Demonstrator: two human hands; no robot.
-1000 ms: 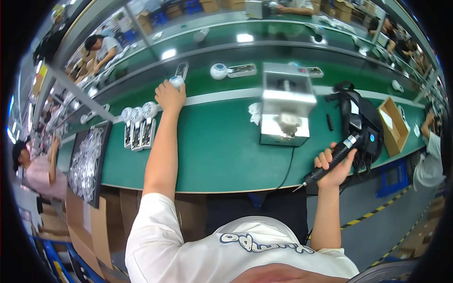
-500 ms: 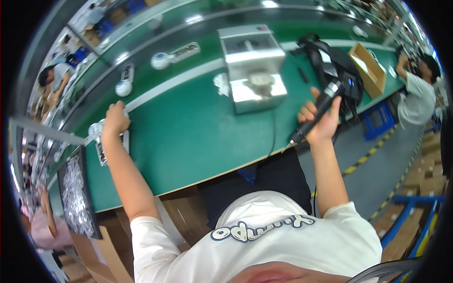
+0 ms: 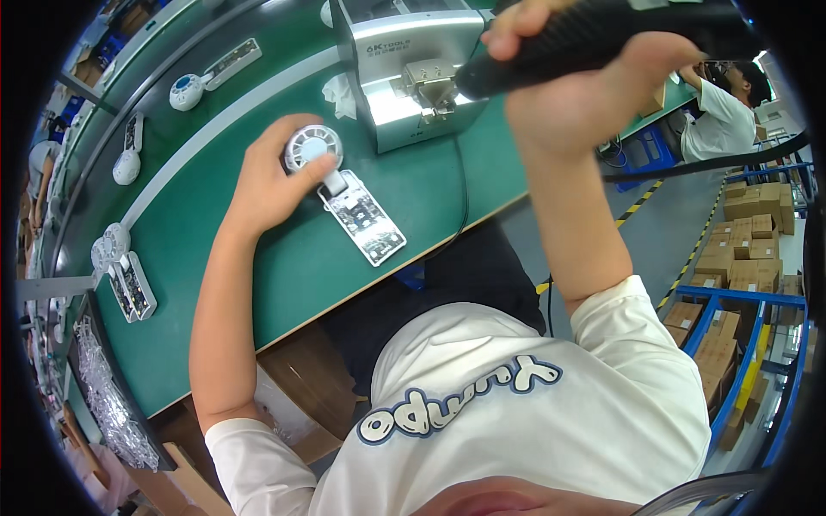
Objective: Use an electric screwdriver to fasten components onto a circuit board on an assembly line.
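On the green bench [image 3: 284, 284], left hand [image 3: 271, 185] grips a small white fan unit [image 3: 344, 193] lying flat; right hand [image 3: 576, 82] clasps a black electric screwdriver [image 3: 594, 39] raised by the metal screw feeder [image 3: 413, 69].

Handheld fan [image 3: 344, 193] on bench [image 3: 258, 275], left of metal machine [image 3: 413, 73].

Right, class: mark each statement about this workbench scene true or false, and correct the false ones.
1. The left hand holds a small white handheld fan on the green bench. True.
2. The right hand is empty. False: it grips a black power screwdriver.
3. The screwdriver's tip is at the silver machine. True.
4. The fan lies on a red mat. False: the surface is green.
5. More white fans lie further left. True.
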